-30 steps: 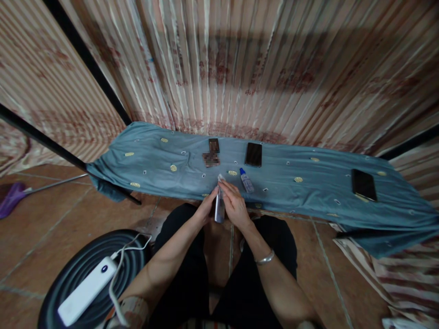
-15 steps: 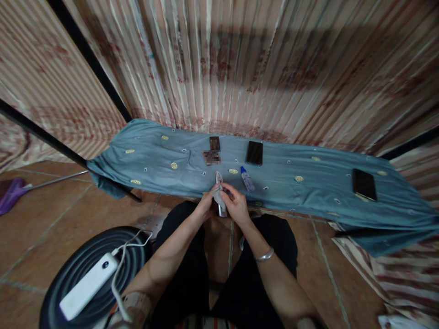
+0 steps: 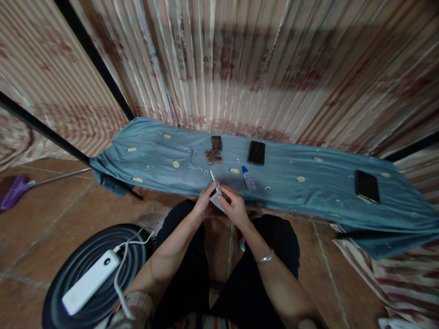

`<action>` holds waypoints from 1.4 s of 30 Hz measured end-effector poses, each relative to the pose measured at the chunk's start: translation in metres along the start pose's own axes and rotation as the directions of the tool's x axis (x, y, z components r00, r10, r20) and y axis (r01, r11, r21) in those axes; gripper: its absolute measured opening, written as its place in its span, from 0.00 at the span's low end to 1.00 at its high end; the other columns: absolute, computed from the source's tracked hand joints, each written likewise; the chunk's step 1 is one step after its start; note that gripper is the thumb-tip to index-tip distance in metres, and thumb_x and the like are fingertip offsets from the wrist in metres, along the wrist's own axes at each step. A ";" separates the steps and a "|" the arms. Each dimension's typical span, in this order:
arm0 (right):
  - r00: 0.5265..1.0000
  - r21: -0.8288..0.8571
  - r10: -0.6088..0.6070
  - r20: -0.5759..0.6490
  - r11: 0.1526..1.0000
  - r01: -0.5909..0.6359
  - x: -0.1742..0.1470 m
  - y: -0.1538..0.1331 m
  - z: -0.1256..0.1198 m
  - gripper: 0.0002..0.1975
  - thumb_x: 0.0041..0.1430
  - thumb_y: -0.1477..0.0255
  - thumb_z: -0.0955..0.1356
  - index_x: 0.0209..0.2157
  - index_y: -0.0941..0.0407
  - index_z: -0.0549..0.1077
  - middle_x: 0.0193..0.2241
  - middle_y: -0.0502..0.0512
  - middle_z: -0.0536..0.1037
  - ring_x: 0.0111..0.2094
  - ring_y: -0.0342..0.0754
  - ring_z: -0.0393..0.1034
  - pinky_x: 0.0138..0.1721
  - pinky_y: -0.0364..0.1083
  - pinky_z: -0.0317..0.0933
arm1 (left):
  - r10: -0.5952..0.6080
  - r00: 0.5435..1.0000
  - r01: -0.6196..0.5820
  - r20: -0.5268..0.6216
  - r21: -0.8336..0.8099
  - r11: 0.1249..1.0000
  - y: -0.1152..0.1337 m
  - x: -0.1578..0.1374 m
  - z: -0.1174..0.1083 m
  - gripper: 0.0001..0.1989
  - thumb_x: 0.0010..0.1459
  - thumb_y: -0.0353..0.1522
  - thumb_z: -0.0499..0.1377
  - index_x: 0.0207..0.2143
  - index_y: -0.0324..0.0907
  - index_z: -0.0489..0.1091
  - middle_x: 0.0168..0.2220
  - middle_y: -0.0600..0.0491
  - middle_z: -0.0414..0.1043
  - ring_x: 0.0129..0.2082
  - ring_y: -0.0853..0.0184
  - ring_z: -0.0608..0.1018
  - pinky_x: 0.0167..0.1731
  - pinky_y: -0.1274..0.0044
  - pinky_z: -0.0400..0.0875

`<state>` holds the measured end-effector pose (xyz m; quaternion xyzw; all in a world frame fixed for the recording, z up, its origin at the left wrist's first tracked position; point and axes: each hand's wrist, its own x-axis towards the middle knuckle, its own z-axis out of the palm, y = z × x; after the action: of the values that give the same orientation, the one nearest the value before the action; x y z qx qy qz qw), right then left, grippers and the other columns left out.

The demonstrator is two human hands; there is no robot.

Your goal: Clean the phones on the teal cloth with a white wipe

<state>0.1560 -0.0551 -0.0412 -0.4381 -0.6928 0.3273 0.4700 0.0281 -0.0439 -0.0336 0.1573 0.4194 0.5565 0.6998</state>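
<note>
Head view: left fingers [image 3: 207, 193] hold a slim object [image 3: 213, 177] pointing to eleven o'clock, by the near edge of the bench [image 3: 157, 160]; right fingers [image 3: 229, 191] pinch a pale cloth [image 3: 218, 202] around its lower end. Wiping looks underway, unfinished; the capped bottle [image 3: 249, 180] lies at one o'clock.

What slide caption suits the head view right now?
Left hand and right hand holding a slim object and pale cloth, near a blue-capped bottle lying on blue fabric.
</note>
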 end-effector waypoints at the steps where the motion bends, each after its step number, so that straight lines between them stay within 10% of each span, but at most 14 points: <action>1: 1.000 -0.007 0.004 0.011 1.000 -0.004 -0.002 -0.001 0.000 0.19 0.61 0.66 0.68 0.53 0.52 0.78 0.54 0.58 0.79 0.55 0.55 0.73 0.58 0.55 0.66 | 0.008 1.000 -0.008 -0.011 0.002 1.000 0.001 0.001 -0.001 0.21 0.43 0.44 0.73 0.28 0.36 0.75 0.23 0.54 0.75 0.23 0.70 0.74 0.27 0.78 0.67; 22: 0.975 -0.086 -0.067 0.210 0.992 0.087 -0.019 -0.007 -0.027 0.20 0.63 0.67 0.70 0.56 0.48 0.75 0.58 0.58 0.75 0.59 0.53 0.69 0.61 0.56 0.62 | -0.081 0.996 0.077 -0.025 -0.117 0.990 0.023 -0.007 0.010 0.27 0.66 0.50 0.51 0.42 0.35 0.77 0.31 0.45 0.80 0.34 0.61 0.81 0.42 0.72 0.76; 42: 0.999 -0.043 0.043 0.015 0.998 -0.042 -0.015 0.011 -0.009 0.17 0.59 0.73 0.66 0.48 0.52 0.80 0.51 0.57 0.81 0.54 0.53 0.76 0.58 0.53 0.68 | -0.090 0.994 0.087 -0.056 -0.066 0.994 0.021 -0.018 0.016 0.24 0.68 0.45 0.51 0.35 0.36 0.78 0.29 0.48 0.80 0.26 0.66 0.79 0.32 0.77 0.74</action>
<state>0.1701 -0.0640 -0.0532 -0.4600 -0.6939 0.3257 0.4482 0.0263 -0.0487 -0.0018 0.0996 0.4286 0.5424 0.7157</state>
